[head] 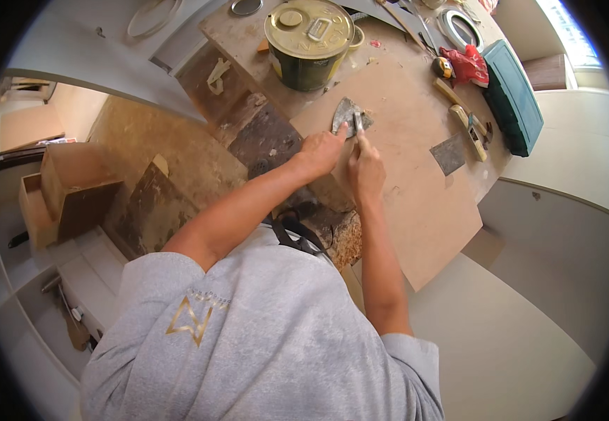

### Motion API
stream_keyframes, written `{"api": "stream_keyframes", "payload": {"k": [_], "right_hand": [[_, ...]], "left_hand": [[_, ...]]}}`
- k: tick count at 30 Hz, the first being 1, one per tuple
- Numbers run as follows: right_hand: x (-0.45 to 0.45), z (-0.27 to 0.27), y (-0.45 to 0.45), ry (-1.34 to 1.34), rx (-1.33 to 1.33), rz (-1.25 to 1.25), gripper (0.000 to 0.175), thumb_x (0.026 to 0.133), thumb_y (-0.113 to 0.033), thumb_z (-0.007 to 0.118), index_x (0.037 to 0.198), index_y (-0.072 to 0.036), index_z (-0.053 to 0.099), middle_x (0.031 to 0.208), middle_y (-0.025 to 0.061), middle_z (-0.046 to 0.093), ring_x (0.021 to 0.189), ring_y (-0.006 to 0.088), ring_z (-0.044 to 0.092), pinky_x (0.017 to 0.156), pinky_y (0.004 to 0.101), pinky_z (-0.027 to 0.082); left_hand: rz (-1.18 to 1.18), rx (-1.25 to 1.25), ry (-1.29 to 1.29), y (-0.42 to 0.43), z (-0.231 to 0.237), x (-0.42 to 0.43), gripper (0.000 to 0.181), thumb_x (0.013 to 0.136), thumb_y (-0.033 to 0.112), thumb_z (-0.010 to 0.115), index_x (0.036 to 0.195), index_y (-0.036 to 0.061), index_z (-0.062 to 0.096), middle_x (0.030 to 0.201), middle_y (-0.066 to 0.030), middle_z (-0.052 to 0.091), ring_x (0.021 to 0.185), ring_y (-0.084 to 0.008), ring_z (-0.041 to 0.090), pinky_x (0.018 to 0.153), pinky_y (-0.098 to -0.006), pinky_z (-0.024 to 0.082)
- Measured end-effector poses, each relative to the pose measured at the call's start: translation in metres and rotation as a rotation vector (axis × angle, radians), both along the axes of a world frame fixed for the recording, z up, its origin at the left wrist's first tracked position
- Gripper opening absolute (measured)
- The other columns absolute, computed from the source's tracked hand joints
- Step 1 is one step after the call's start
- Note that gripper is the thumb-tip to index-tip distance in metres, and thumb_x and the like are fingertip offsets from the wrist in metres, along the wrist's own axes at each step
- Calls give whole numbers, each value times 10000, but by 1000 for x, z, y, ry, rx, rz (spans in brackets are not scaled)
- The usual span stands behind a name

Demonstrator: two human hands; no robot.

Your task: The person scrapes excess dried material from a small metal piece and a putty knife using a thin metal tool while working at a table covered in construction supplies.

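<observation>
My left hand grips a broad putty knife near its blade, with the thumb along the grey metal. A dark paste-like smear coats the blade. In my right hand is a narrow metal tool, likely a small spatula, its end over the putty knife's blade. Both tools are above a tan wood-based board on the workbench. A dark square metal plate lies on that board, to the right of my hands.
A gold-lidded bucket stands beyond my hands. To the right are a wooden hand plane, a tape measure, a red plastic bag and a teal case. Wooden boxes stand on the left. The board's near corner overhangs the bench.
</observation>
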State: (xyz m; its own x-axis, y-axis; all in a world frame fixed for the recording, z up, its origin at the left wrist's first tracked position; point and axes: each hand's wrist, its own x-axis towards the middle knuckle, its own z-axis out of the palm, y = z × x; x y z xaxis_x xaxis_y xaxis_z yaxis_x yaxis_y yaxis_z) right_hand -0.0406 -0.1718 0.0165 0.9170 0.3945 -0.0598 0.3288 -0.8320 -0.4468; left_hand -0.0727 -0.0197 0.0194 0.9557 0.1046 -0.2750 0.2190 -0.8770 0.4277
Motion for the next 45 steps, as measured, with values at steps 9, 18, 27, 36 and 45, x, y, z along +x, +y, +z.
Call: {"api": "stream_keyframes", "payload": {"k": [9, 18, 27, 36, 45], "right_hand": [[5, 3, 16, -5, -23, 28, 410, 1042, -287, 530, 1432, -202, 623, 989, 202, 709, 850, 394, 724, 749, 502, 574], [28, -2, 34, -31, 10, -25, 386, 1044, -296, 529, 1401, -215, 650, 1019, 187, 722, 932, 392, 711, 798, 507, 561], [-12, 16, 8, 74, -39, 4, 365, 1027, -253, 562, 1371, -202, 674, 991, 192, 719, 872, 399, 710, 760, 508, 563], [-13, 8, 12, 31, -19, 36, 372, 1025, -239, 548, 1369, -183, 675, 980, 186, 728, 854, 401, 711, 750, 502, 565], [-16, 5, 15, 19, 22, 55, 406, 1009, -247, 539, 1394, -184, 650, 954, 223, 700, 820, 410, 711, 715, 518, 562]], "left_hand": [[30, 6, -30, 1, -1, -2, 726, 882, 77, 622, 1563, 19, 378, 882, -235, 742, 835, -412, 747, 735, -519, 596], [165, -57, -121, 2, -2, -11, 609, 997, 247, 591, 1516, -32, 435, 915, -256, 737, 845, -404, 743, 767, -519, 585], [70, 74, -55, 7, -8, 0, 598, 917, 64, 580, 1449, -169, 437, 874, -228, 756, 816, -360, 764, 719, -446, 615], [68, 82, -107, 9, -26, -3, 598, 951, 162, 568, 1453, -143, 459, 814, -230, 737, 766, -393, 744, 704, -487, 600], [129, 68, -85, 6, -24, -1, 569, 985, 205, 546, 1453, -113, 479, 820, -221, 745, 776, -376, 754, 702, -481, 606]]}}
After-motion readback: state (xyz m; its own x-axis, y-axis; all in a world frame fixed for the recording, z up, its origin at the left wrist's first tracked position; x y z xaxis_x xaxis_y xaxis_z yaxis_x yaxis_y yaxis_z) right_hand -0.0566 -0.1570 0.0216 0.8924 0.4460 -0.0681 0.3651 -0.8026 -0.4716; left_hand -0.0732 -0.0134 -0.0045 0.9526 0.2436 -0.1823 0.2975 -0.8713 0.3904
